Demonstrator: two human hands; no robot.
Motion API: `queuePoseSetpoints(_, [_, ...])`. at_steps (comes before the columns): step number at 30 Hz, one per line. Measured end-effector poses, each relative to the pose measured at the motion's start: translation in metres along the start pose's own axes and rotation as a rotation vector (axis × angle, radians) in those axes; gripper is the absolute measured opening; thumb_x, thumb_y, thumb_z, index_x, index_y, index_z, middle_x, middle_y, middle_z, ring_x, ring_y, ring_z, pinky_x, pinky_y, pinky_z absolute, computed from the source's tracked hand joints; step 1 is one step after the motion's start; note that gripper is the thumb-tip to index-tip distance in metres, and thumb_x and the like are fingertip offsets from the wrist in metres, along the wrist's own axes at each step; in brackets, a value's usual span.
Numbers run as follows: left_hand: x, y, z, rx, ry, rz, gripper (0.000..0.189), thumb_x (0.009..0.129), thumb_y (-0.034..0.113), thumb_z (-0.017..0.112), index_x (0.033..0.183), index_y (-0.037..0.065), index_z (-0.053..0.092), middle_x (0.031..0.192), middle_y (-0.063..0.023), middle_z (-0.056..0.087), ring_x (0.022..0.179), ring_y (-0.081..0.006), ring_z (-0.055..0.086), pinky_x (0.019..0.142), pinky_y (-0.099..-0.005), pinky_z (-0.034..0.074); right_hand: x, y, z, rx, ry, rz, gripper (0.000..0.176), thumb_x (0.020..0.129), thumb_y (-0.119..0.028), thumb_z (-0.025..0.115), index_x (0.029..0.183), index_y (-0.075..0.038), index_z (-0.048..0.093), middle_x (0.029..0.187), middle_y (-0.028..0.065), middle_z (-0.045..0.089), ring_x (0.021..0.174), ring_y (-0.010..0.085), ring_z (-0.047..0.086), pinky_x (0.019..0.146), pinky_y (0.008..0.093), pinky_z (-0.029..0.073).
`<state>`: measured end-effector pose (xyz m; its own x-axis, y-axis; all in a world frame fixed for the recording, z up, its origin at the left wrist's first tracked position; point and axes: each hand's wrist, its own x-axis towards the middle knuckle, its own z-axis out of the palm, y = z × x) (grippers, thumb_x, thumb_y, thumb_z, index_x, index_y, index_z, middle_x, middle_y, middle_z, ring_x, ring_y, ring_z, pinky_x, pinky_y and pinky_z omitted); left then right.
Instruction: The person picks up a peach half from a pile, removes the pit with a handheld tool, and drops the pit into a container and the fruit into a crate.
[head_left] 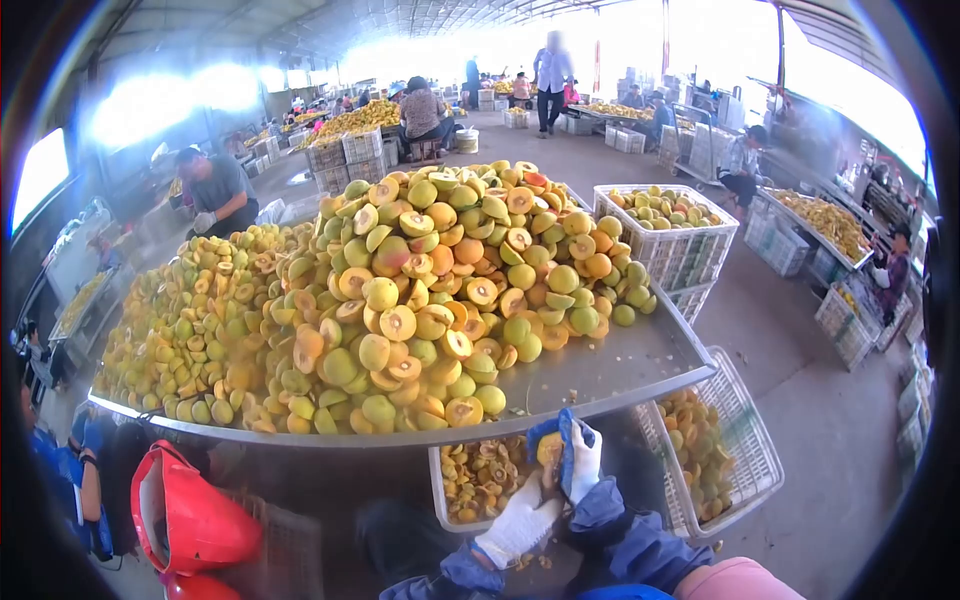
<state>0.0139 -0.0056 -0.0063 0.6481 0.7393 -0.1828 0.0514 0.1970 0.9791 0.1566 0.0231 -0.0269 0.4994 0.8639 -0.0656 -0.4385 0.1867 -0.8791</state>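
A long metal worktop [620, 370] fills the middle of the view, and a tall heap of fruit [400, 300], yellow and green and mostly cut in halves, covers nearly all of it, leaving only a bare strip along the near right edge. Beyond its far right corner stands a white basket [680, 255] filled with whole fruit, and further back other people sit or stand among more heaps and crates; one person [215, 190] bends over the far left side of the heap. Below the worktop's near edge, a white crate [748, 440] on the right holds orange halves, and a smaller crate [437, 490] directly under the edge holds darker scraps. A red tub [190, 520] lies tipped at the lower left. Both arms, in blue sleeves, rise from the bottom of the view and meet just under the worktop's edge, over the smaller crate. The right hand [583, 462], in a white glove, is raised with its fingers curled round a fruit half [548, 452], a blue piece wrapped against it. The left hand [520, 522], also gloved, sits just below with its fingers pointing up at the fruit half; whether it grips it cannot be told. The worktop's edge sits close above both hands.
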Motion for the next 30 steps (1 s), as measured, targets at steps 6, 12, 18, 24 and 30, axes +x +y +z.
queuePoseSetpoints(6, [-0.010, 0.029, -0.019, -0.358, -0.151, -0.296, 0.030, 0.091, 0.015, 0.060, 0.119, 0.008, 0.050, 0.084, -0.0013, 0.055, 0.068, -0.0098, 0.053, 0.057, -0.0218, 0.042, 0.006, -0.035, 0.015, -0.195, -0.137, 0.325, 0.027, 0.096, -0.024, 0.061, 0.096, 0.002, 0.065, 0.073, 0.0075, 0.064, 0.061, 0.0157, 0.063, 0.051, 0.0282, 0.051])
queuePoseSetpoints(12, [-0.007, -0.001, -0.032, -0.875, -0.416, -0.410, 0.022, 0.093, 0.010, 0.057, 0.110, 0.018, 0.046, 0.069, 0.0054, 0.039, 0.050, -0.0058, 0.037, 0.043, -0.0203, 0.030, -0.008, -0.009, 0.009, -0.013, -0.160, 0.100, 0.041, 0.099, -0.031, 0.055, 0.088, 0.006, 0.068, 0.074, 0.0128, 0.068, 0.057, 0.0160, 0.061, 0.054, 0.0291, 0.051])
queuePoseSetpoints(18, [-0.012, -0.032, -0.037, -1.132, -0.544, -0.380, 0.041, 0.095, 0.011, 0.055, 0.133, 0.021, 0.044, 0.072, 0.0064, 0.045, 0.053, -0.0061, 0.042, 0.050, -0.0220, 0.035, -0.010, -0.008, -0.002, -0.022, -0.310, 0.366, 0.045, 0.099, -0.037, 0.052, 0.092, 0.005, 0.066, 0.076, 0.0144, 0.068, 0.060, 0.0205, 0.063, 0.057, 0.0326, 0.053])
queuePoseSetpoints(24, [-0.018, -0.058, -0.029, -1.063, -0.168, -0.338, 0.040, 0.097, 0.011, 0.046, 0.136, 0.019, 0.045, 0.083, 0.0046, 0.051, 0.058, -0.0093, 0.050, 0.054, -0.0249, 0.044, -0.015, 0.005, 0.012, -0.231, -0.141, 0.408, 0.043, 0.100, -0.041, 0.049, 0.101, -0.001, 0.064, 0.088, 0.0058, 0.066, 0.074, 0.0129, 0.060, 0.065, 0.0299, 0.050])
queuePoseSetpoints(30, [-0.003, -0.073, -0.063, -1.211, -0.298, -0.282, 0.015, 0.096, 0.013, 0.052, 0.081, 0.014, 0.051, 0.069, 0.0039, 0.044, 0.048, -0.0064, 0.039, 0.042, -0.0214, 0.030, 0.009, -0.006, -0.027, -1.478, -0.339, -0.339, 0.047, 0.094, -0.050, 0.048, 0.100, -0.006, 0.066, 0.092, 0.0180, 0.068, 0.087, 0.0371, 0.065, 0.079, 0.0458, 0.050])
